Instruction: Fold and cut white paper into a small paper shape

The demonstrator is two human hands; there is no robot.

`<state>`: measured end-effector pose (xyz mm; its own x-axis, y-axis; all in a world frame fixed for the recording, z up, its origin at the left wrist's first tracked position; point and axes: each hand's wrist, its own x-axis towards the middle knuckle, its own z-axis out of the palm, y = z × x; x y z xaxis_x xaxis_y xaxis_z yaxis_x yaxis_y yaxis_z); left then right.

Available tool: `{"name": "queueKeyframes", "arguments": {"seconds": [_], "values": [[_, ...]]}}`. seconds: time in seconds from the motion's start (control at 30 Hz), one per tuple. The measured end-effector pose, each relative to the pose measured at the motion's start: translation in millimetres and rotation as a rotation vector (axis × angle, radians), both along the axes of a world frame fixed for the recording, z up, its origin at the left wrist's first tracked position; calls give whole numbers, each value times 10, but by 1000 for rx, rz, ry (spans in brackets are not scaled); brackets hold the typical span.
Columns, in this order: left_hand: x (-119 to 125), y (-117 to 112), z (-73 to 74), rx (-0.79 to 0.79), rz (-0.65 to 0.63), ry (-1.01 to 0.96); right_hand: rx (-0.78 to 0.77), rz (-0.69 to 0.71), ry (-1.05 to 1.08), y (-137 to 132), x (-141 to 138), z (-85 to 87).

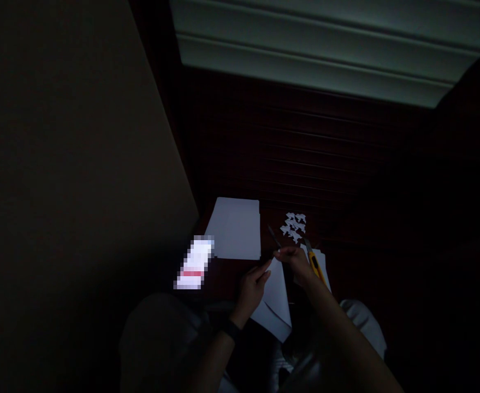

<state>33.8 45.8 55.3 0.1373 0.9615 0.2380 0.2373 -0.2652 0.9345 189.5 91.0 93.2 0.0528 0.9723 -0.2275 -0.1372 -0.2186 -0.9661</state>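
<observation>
The scene is very dark. My left hand (251, 286) is closed on the edge of a folded white paper sheet (276, 303) in front of me. My right hand (296, 261) is closed at the sheet's top corner, next to a thin dark tool (273, 236) that points away from me; I cannot make out whether the hand grips that tool. A yellow utility knife (315, 265) lies just right of my right hand. Several small white paper cut-outs (293, 224) sit beyond the hands.
A stack of white paper (236, 227) lies on the dark table at the back left. A lit phone screen (194, 263) glows left of my hands. A wall rises on the left; dark panelling and pale slats are ahead.
</observation>
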Motion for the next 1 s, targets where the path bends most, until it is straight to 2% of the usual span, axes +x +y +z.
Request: {"name": "queueKeyframes", "arguments": {"seconds": [0.33, 0.6, 1.0], "values": [[-8, -7, -12, 12, -14, 62, 60, -21, -86, 41, 3, -68], [0, -8, -42, 1, -6, 79, 47, -54, -157, 15, -3, 22], [-2, -15, -15, 19, -4, 81, 30, -6, -132, 23, -12, 63]]}}
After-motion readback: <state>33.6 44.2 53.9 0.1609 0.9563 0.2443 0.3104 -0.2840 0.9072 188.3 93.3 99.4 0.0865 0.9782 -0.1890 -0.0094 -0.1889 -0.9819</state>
